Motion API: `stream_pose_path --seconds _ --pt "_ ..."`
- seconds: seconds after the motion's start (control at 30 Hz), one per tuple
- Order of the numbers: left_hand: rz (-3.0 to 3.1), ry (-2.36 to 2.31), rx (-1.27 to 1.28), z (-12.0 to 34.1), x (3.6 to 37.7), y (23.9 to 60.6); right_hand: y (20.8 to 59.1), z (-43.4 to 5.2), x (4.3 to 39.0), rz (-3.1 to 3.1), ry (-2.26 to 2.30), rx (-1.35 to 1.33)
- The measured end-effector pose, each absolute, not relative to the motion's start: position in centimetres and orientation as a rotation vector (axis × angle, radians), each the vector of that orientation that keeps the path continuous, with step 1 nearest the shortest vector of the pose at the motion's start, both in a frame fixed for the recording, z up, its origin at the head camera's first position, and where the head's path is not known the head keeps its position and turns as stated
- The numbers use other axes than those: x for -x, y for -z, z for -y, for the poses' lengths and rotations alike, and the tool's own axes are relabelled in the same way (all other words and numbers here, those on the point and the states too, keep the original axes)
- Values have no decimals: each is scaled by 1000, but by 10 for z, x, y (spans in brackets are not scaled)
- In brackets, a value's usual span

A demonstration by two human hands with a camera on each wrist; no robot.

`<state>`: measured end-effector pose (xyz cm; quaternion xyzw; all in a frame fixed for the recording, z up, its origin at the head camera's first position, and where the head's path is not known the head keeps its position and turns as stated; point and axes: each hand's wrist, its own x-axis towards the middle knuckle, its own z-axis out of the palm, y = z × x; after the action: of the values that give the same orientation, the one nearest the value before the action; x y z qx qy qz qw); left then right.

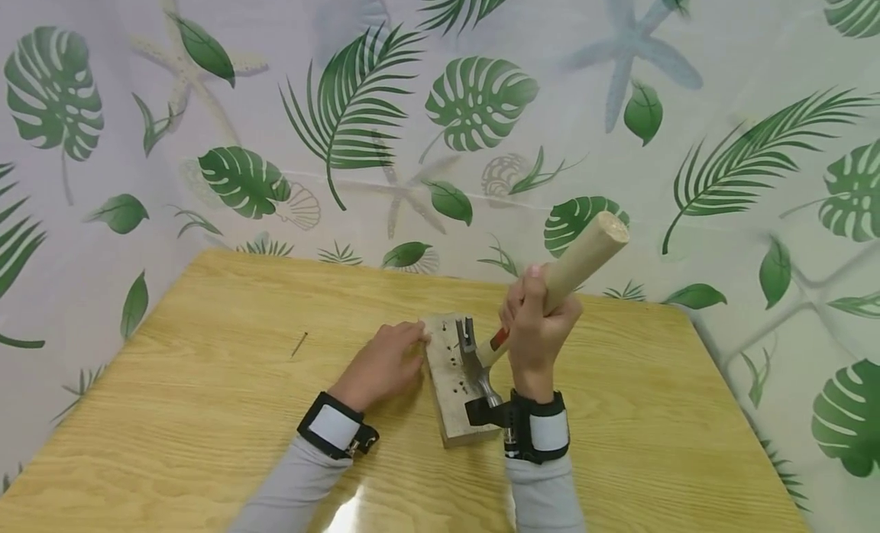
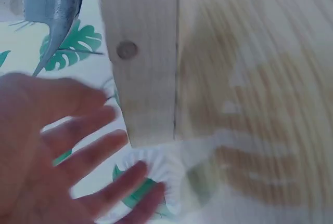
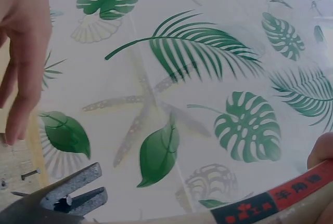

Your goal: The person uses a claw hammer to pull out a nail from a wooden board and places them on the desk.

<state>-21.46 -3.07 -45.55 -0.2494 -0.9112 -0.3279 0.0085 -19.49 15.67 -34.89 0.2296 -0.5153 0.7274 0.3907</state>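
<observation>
A pale wooden block (image 1: 450, 415) lies on the wooden table (image 1: 206, 411), with several small nails (image 1: 450, 359) standing in its top. My right hand (image 1: 536, 327) grips the wooden handle of a claw hammer (image 1: 584, 258). Its steel head (image 1: 476, 365) sits low over the block, claw pointing away from me. In the right wrist view the claw (image 3: 70, 195) is beside a bent nail (image 3: 29, 174). My left hand (image 1: 385, 361) rests with straight fingers against the block's left side. The left wrist view shows those spread fingers (image 2: 78, 146) beside the block (image 2: 143, 52) and a nail head (image 2: 127, 50).
One loose nail (image 1: 299, 344) lies on the table to the left of my left hand. A leaf-printed curtain (image 1: 474, 105) hangs close behind and around the table. The table's far edge runs just beyond the block.
</observation>
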Motion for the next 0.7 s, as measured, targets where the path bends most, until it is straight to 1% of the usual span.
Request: stream_pose_path --seconds 0.1,0.23,0.33,0.7 --pt "2729 1120 813 24 213 453 340 -157 187 1278 -1876 -581" --pt "2585 1309 938 16 211 446 329 -157 179 1223 -1900 -617" --pt "2545 1360 1003 13 210 442 322 -156 175 1201 -1900 -649" --pt "2579 1343 995 11 210 444 320 -156 169 1276 -1866 -655"
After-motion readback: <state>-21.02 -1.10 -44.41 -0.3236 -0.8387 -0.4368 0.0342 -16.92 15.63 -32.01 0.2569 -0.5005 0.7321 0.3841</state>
